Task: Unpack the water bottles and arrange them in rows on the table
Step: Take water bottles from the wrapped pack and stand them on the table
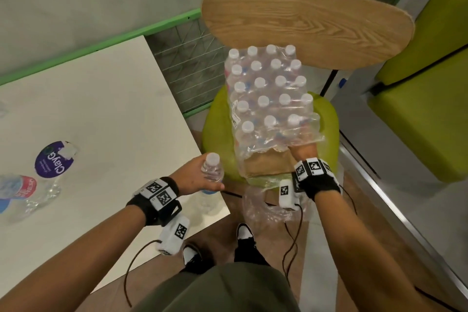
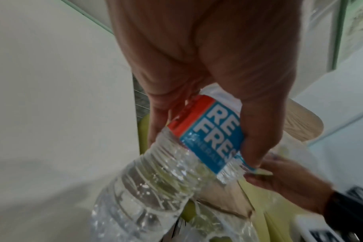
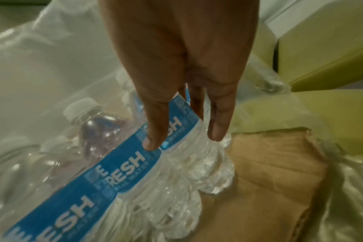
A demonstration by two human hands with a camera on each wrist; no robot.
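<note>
A shrink-wrapped pack of water bottles (image 1: 268, 99) with white caps stands on a cardboard tray (image 1: 268, 162) on a green chair seat (image 1: 217, 134); its near end is torn open. My left hand (image 1: 202, 180) grips one loose bottle (image 1: 212, 171) by its red and blue label (image 2: 207, 135), held over the corner of the white table (image 1: 101, 109). My right hand (image 1: 304, 153) reaches into the torn end. There its thumb and fingers (image 3: 216, 131) clasp the end bottle (image 3: 197, 155) of the nearest row. Two bottles (image 1: 22, 187) are on the table at far left.
The chair's wooden backrest (image 1: 304, 23) rises behind the pack. Loose plastic wrap (image 1: 266, 205) hangs off the seat's front. A purple round sticker (image 1: 54, 159) is on the table. A green sofa (image 1: 430, 109) stands at right, a green mesh railing (image 1: 187, 63) behind the table.
</note>
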